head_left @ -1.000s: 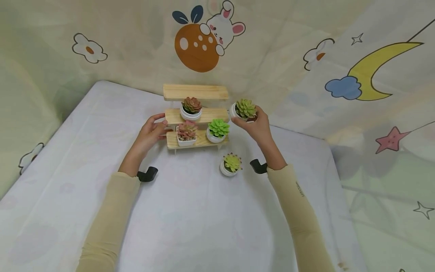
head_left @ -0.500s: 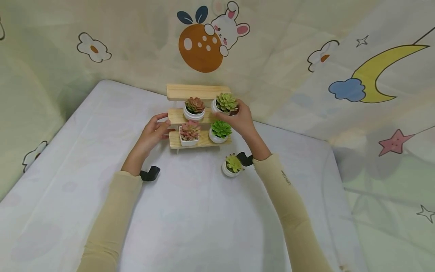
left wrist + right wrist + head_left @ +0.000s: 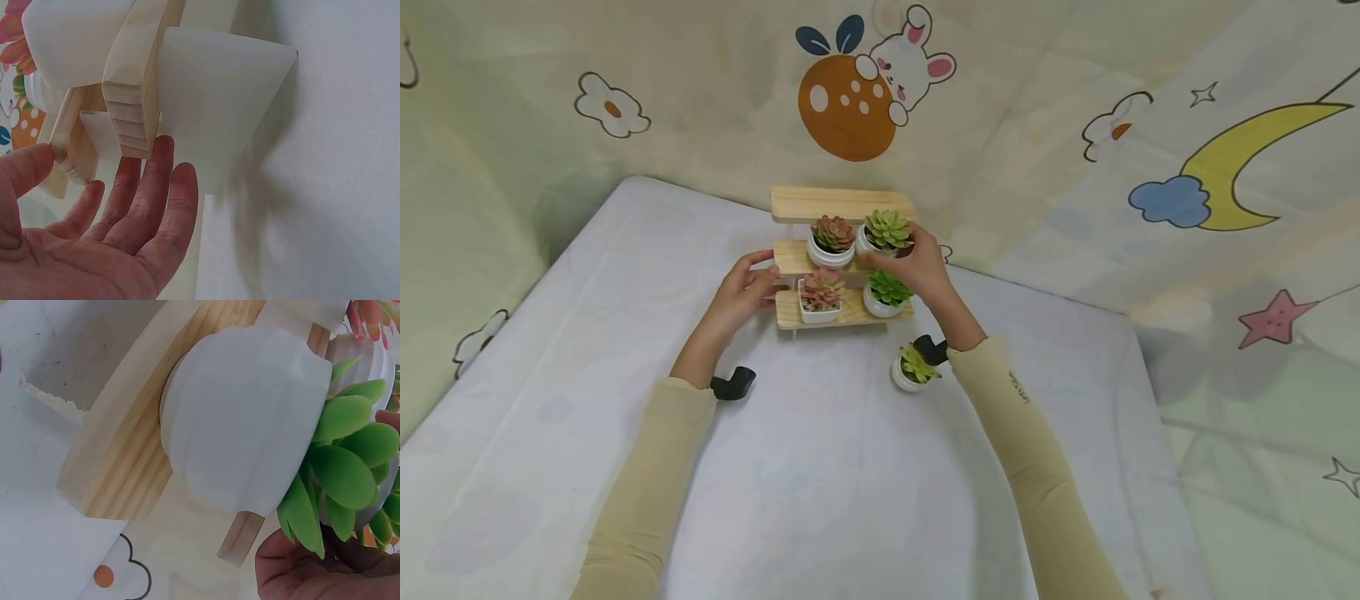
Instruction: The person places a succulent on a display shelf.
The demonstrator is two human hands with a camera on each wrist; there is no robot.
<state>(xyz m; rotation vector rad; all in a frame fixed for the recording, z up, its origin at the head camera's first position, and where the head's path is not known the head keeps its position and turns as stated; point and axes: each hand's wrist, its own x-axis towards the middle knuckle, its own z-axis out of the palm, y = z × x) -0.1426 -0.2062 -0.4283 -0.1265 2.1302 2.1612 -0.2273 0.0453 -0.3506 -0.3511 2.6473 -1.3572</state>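
Observation:
A three-tier wooden plant stand (image 3: pixel 842 204) stands at the back of the table. My right hand (image 3: pixel 922 267) grips a light green potted succulent (image 3: pixel 886 229) by its white pot, over the right half of the middle shelf. Just left of it sits a reddish succulent (image 3: pixel 832 235). On the bottom shelf are a pink succulent in a square pot (image 3: pixel 822 300) and a bright green one (image 3: pixel 886 290), whose white pot (image 3: pixel 244 419) fills the right wrist view. My left hand (image 3: pixel 741 292) touches the stand's left side, thumb at the middle shelf's end (image 3: pixel 78 140), fingertips at the bottom shelf's end (image 3: pixel 130 112).
A yellow-green potted succulent (image 3: pixel 912 371) stands on the white-covered table (image 3: pixel 835 483), partly under the right wrist's black camera mount (image 3: pixel 931 350). A cloth wall with cartoon prints (image 3: pixel 700 100) rises close behind the stand.
My right hand has carried the light green succulent leftward from beside the stand to the middle shelf, beside the reddish one. The left hand keeps its place at the stand. The view has shifted slightly.

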